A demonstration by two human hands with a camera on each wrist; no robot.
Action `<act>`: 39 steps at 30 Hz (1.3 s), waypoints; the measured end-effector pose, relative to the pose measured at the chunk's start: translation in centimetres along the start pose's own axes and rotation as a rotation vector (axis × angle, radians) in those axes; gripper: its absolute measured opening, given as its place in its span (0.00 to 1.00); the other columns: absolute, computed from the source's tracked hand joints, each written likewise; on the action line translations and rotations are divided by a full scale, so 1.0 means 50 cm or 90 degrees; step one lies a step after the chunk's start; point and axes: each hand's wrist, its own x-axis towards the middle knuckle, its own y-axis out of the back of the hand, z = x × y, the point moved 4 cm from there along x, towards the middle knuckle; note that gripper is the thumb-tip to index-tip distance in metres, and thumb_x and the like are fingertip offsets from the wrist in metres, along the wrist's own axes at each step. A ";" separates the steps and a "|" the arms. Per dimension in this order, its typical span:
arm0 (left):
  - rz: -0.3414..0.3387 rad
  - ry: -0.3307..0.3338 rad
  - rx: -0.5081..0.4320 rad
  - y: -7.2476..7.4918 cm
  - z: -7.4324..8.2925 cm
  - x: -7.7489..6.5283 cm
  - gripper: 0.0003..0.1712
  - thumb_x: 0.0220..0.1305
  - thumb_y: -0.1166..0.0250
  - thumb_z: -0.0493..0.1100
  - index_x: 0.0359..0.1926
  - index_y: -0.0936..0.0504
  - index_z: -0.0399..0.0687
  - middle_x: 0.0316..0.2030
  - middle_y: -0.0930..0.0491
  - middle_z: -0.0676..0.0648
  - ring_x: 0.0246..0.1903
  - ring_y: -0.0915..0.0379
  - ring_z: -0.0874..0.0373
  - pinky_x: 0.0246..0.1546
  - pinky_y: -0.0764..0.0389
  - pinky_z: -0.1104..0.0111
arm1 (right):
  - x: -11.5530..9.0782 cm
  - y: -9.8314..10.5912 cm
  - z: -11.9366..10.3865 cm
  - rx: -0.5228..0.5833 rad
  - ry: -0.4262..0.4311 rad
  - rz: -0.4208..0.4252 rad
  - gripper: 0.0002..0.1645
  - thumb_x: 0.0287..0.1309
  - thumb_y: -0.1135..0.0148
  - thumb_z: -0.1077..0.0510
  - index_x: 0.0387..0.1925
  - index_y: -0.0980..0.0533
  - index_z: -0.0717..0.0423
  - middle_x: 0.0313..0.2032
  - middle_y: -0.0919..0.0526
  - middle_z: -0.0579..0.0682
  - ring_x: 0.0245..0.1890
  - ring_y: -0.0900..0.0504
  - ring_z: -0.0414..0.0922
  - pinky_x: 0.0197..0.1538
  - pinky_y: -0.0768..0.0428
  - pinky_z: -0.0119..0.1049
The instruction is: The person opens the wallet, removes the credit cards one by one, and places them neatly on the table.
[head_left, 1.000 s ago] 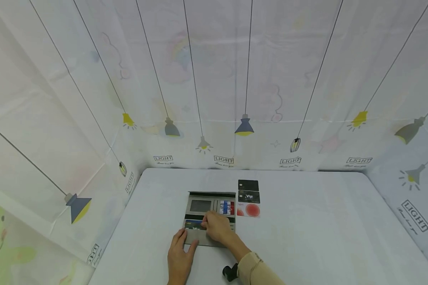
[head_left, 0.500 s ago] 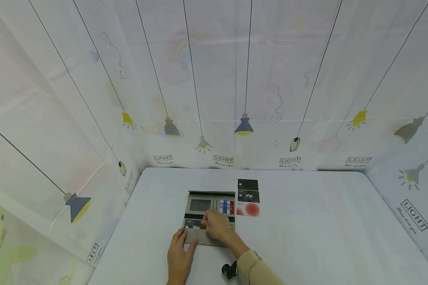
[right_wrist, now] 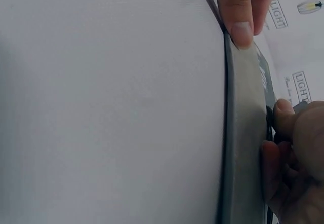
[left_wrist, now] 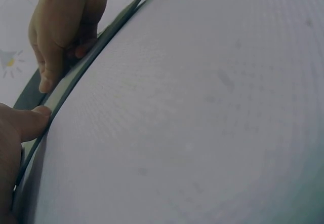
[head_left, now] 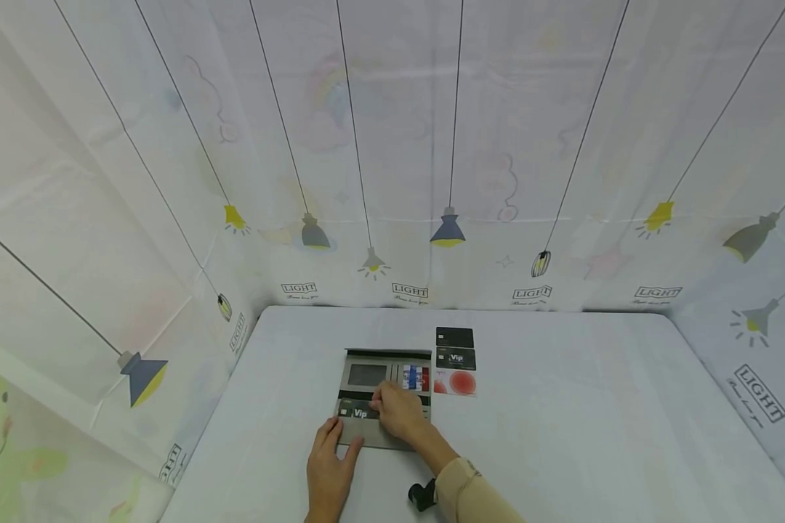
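A grey wallet [head_left: 369, 431] lies unfolded on the white table. My right hand [head_left: 400, 415] pinches the right part of a black card marked "Vip" [head_left: 356, 410], which stands partly out of the wallet's near pocket. In the right wrist view, the curled right fingers [right_wrist: 298, 148] are at the pocket's edge. At the wallet's near left corner, my left hand [head_left: 329, 465] presses with spread thumb and fingers. Its thumb [left_wrist: 33, 122] lies on the near edge in the left wrist view. A red, white and blue card [head_left: 415, 378] sits in the wallet's far right pocket.
Right of the wallet lie a plain black card [head_left: 454, 338], another black "Vip" card [head_left: 456, 359] and a white card with red circles [head_left: 456, 382], in a column. A small black object [head_left: 421, 497] is by the right cuff. A lamp-patterned curtain [head_left: 392, 145] hangs behind.
The pinched "Vip" card has slid a little farther out of the near pocket, so more of its lettering shows. Both hands are nearly where they were.
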 end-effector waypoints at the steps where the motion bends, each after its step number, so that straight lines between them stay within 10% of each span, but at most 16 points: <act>1: 0.001 -0.001 0.000 0.000 -0.001 0.000 0.32 0.50 0.20 0.44 0.52 0.17 0.28 0.54 0.18 0.38 0.57 0.20 0.43 0.57 0.19 0.53 | 0.000 -0.001 0.002 0.003 0.000 -0.002 0.09 0.66 0.36 0.49 0.33 0.24 0.47 0.31 0.23 0.42 0.28 0.29 0.37 0.29 0.29 0.32; 11: -0.003 0.002 -0.002 0.000 -0.008 -0.002 0.32 0.51 0.20 0.44 0.53 0.18 0.28 0.55 0.18 0.38 0.57 0.20 0.42 0.57 0.18 0.54 | -0.006 0.003 0.014 0.056 0.010 -0.066 0.12 0.60 0.30 0.48 0.40 0.22 0.48 0.35 0.23 0.42 0.34 0.26 0.37 0.37 0.22 0.33; 39: -0.002 0.007 0.006 -0.004 -0.004 0.000 0.31 0.50 0.20 0.44 0.51 0.17 0.29 0.55 0.18 0.39 0.57 0.20 0.43 0.58 0.18 0.53 | 0.005 -0.002 0.022 0.079 -0.050 -0.005 0.08 0.68 0.38 0.53 0.45 0.27 0.49 0.39 0.21 0.47 0.31 0.25 0.39 0.32 0.24 0.37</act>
